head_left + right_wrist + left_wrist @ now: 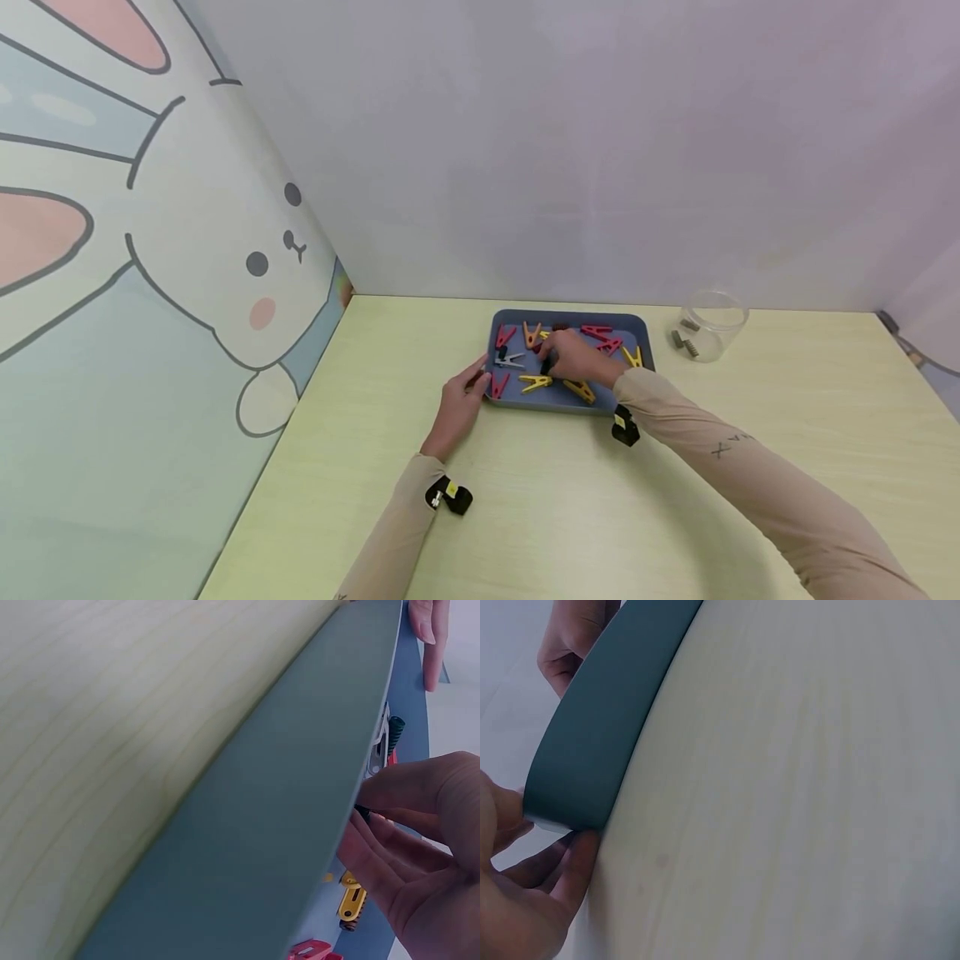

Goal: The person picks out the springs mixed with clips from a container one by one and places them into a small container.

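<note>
A shallow blue-grey tray holds several spring clips: red clips, an orange clip, yellow clips and a grey clip. My left hand grips the tray's near left corner, its fingertips low against the wall. Inside the tray, my right hand pinches a small dark piece between thumb and fingers. Most of that piece is hidden by the fingers. Close by lies a dark green coil, beside the grey clip.
A clear round jar stands right of the tray, with several dark coil springs showing through its wall. The pale wooden table meets a white curtain at the back and a rabbit-printed panel at the left.
</note>
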A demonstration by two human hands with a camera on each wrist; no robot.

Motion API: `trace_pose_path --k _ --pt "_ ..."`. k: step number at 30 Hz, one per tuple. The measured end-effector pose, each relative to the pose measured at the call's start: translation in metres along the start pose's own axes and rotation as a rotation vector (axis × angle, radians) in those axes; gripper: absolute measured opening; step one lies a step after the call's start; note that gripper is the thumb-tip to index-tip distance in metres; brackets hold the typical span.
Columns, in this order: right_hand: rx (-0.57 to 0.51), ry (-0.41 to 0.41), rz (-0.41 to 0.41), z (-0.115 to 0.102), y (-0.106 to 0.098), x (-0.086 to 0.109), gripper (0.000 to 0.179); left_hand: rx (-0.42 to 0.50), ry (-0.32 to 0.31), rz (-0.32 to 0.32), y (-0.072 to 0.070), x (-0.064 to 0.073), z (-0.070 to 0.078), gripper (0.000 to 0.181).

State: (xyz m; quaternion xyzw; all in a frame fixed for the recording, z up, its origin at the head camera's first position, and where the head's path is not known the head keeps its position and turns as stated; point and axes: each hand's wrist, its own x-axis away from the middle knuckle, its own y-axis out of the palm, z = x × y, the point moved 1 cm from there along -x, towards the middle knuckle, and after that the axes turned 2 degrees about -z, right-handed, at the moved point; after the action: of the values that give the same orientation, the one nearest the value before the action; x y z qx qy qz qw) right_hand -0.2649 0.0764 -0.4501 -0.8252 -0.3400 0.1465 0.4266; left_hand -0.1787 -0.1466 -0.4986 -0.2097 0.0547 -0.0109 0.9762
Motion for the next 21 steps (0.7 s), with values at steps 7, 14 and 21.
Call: trace_pose_path --k 7,14,21 --pt "0.036 -0.020 0.006 -0.0015 0.0023 -0.0023 0.025 0.001 0.006 0.001 0.0008 0.0003 0.0001 0.041" --pt "0.066 -0.021 0.024 -0.0010 0.0054 -0.0054 0.022 0.010 -0.001 -0.002 0.0017 -0.0011 -0.0027 0.041" --pt "0.050 -0.007 0.028 -0.0013 0.0051 -0.0040 0.021 0.008 0.007 -0.009 0.0011 -0.0019 -0.0046 0.042"
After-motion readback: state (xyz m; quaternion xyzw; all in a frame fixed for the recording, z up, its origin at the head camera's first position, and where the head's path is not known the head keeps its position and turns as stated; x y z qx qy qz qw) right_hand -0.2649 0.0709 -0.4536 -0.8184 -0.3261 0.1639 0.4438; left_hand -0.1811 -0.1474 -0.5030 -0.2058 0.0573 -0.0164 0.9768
